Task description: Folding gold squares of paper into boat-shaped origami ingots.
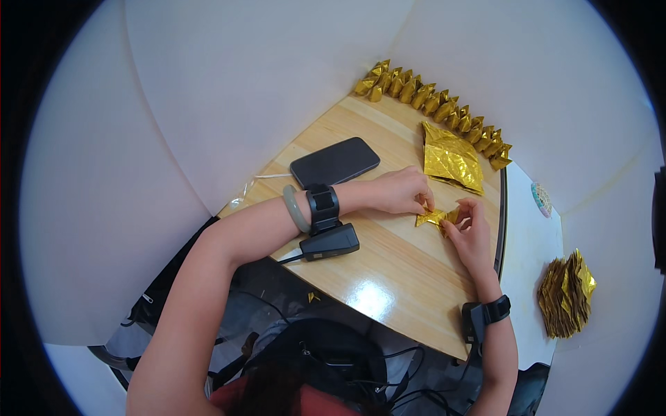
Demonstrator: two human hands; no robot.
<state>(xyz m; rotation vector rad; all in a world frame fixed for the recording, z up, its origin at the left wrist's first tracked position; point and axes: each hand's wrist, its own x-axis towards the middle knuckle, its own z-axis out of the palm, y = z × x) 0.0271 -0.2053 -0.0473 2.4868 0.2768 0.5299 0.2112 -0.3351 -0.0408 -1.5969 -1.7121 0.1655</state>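
Between my two hands, on the wooden table, is a small piece of folded gold foil paper [435, 218]. My left hand [404, 191] pinches its left side, fingers closed with the tips on the foil. At the other end, my right hand [470, 227] grips the foil's right side between thumb and fingers. Just beyond my hands lies a stack of flat gold foil sheets [452, 159]. Along the table's back edge stands a row of folded gold paper ingots [437, 104].
A black smartphone [335, 161] lies left of my hands on the wooden table [388, 277]. A thick bundle of gold foil paper [565, 295] sits to the right, past the table edge. A small patterned oval object [541, 200] is at the right. Pale walls enclose the table.
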